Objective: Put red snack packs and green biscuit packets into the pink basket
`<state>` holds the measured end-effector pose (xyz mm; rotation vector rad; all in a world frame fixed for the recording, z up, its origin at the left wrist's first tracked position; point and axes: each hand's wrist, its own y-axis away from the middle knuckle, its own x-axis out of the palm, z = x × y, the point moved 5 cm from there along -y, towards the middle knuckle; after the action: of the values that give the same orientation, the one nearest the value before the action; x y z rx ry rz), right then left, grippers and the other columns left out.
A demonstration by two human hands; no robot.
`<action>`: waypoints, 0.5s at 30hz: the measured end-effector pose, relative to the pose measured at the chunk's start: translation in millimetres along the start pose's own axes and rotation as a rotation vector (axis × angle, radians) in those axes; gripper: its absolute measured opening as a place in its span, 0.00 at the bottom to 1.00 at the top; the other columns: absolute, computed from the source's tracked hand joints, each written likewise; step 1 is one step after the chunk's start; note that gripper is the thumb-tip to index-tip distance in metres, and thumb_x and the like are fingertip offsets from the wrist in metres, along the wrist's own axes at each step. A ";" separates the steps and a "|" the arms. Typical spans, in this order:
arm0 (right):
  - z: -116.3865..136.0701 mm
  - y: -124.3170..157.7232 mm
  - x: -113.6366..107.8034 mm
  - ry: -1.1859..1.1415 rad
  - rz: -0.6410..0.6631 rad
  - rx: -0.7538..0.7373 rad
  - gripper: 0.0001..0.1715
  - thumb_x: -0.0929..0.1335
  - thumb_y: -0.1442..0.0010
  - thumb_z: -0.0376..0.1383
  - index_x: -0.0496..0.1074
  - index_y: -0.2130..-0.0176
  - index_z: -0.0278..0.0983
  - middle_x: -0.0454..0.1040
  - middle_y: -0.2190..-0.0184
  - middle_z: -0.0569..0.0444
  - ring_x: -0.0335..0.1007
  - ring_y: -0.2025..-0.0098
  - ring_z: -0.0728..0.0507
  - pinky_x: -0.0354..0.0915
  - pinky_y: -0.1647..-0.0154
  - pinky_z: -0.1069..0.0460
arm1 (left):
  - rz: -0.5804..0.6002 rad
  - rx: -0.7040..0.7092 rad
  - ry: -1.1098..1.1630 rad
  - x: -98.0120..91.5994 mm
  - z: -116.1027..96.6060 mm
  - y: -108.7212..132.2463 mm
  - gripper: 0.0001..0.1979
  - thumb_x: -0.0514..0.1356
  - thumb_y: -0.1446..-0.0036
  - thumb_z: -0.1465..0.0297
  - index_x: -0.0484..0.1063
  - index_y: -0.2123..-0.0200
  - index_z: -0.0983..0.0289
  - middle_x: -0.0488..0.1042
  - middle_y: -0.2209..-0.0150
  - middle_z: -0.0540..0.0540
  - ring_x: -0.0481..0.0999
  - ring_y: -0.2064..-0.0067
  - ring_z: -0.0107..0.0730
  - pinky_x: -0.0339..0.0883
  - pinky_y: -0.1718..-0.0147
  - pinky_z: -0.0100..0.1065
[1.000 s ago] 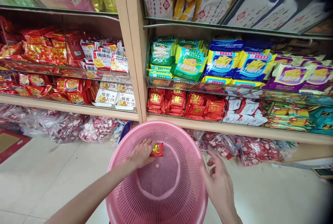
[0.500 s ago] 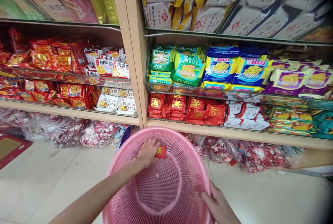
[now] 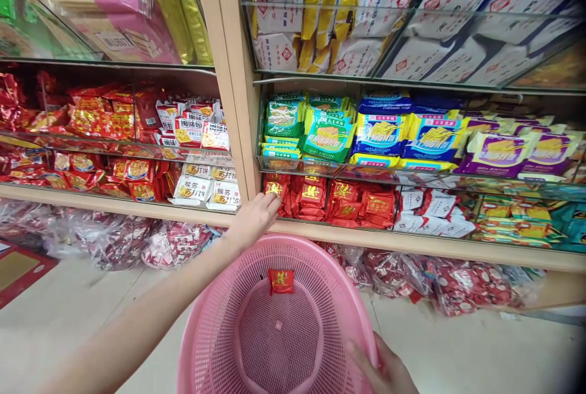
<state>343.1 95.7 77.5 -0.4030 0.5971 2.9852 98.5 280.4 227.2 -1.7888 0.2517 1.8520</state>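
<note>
Red packet in basket: small red sachet with one gold Chinese character on its face; it leans against the far inner wall, face toward the camera, gold character upright, long axis roughly level, left to right.
Pink basket: round perforated plastic basket, mouth facing up, in front of the bottom shelf.
Right hand: grips the near right rim of the pink basket, thumb over the edge, fingers closed on the rim.
Left hand: reaches over the far rim to the shelf stack; fingertips rest on a packet, fingers loosely curled; whether they pinch it cannot be told.
Red packets on shelf: stack of the same red sachets with gold characters, lying flat in rows.
Green packs: shelf above, printed "SODA BISCUITS".
Blue and yellow packs: right of the green packs.
Purple packs: further right.
White packs: left bay, Chinese lettering, partly legible.
Bagged red sweets: clear bags on the floor under the shelf.
</note>
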 end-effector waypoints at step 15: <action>-8.4 6.3 -20.0 0.013 -0.243 0.073 0.43 0.65 0.55 0.63 0.65 0.49 0.38 0.78 0.69 0.53 0.59 0.82 0.49 0.58 0.84 0.51 | 0.100 -0.084 -0.277 8.5 10.5 -31.0 0.26 0.41 0.38 0.78 0.49 0.37 0.65 0.55 0.38 0.71 0.80 0.62 0.44 0.75 0.70 0.43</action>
<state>363.6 86.2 77.7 -0.4535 0.6083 2.7234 105.2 313.6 227.3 -1.5724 0.1637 2.1831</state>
